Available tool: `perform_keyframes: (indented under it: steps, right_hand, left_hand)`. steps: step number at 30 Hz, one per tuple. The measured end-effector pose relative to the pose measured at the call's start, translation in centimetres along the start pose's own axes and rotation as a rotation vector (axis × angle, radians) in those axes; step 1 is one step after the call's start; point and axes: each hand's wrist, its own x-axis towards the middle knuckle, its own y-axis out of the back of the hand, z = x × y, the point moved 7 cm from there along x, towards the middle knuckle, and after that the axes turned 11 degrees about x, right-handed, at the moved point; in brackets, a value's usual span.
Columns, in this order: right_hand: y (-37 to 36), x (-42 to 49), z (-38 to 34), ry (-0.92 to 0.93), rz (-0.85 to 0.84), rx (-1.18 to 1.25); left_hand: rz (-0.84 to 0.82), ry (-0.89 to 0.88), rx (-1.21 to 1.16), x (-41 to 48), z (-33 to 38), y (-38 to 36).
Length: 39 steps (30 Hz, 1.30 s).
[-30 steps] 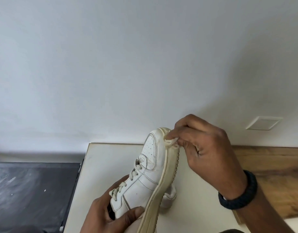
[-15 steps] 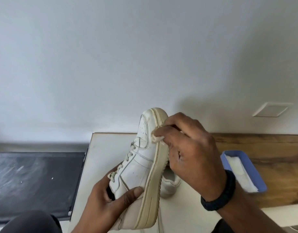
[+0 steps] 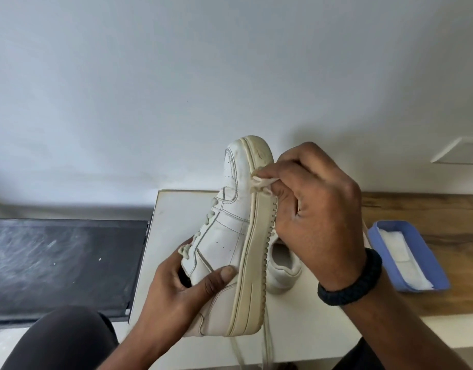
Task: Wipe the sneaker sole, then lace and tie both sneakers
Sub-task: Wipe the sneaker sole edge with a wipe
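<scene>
My left hand (image 3: 187, 284) grips a white sneaker (image 3: 227, 236) by its heel side, toe pointing up and the cream sole edge facing right. My right hand (image 3: 315, 209) pinches a small white wipe (image 3: 262, 182) and presses it against the sole edge just below the toe. A dirty smudge shows on the toe of the sole. The second white sneaker (image 3: 283, 265) lies on the table behind the first, mostly hidden. Loose laces (image 3: 267, 340) hang down below the held sneaker.
A white board (image 3: 171, 222) lies on the wooden table (image 3: 416, 214) under the sneakers. A blue tray (image 3: 440, 273) with white wipes sits at the right. A dark surface (image 3: 64, 265) lies to the left, a white wall behind. My knee (image 3: 59, 340) shows bottom left.
My right hand has slid the wipe down from the toe tip along the sole edge. The view has tilted down, bringing the blue tray and my knee into sight.
</scene>
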Motion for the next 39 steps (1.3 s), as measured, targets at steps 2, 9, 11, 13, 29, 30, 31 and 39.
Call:
perform_keyframes:
  steps: [2,9,11,13,29,30,31,39]
  right_hand:
    - [-0.3,-0.5,-0.6,0.011,0.018,-0.010]
    - [-0.5,-1.6,-0.5,0.047,0.017,-0.039]
    - [-0.3,-1.5,-0.4,0.027,0.068,-0.058]
    - [-1.1,-2.3,-1.0,0.044,0.030,-0.054]
    - [-1.8,-4.8,-0.2,0.004,0.016,-0.009]
    - [-1.7,-4.7,-0.1,-0.013,0.036,-0.020]
    - [-1.7,-4.8,-0.2,-0.025,0.047,-0.027]
    - [-2.9,-5.4,-0.6,-0.028,0.001,-0.023]
  left_hand:
    - [0.000,0.005,-0.008,0.0,-0.1,-0.1]
    - [0.023,0.015,-0.044,0.1,-0.2,0.3]
    - [0.019,0.028,-0.066,0.1,-0.3,0.1]
    - [0.013,0.040,-0.083,0.0,-0.4,0.0]
    - [0.010,0.093,-0.052,0.4,-1.3,0.2]
    - [0.007,0.095,-0.052,0.4,-1.3,0.2]
    - [0.004,0.100,-0.052,0.5,-1.4,0.2]
    - [0.001,0.130,-0.084,0.8,-1.7,0.6]
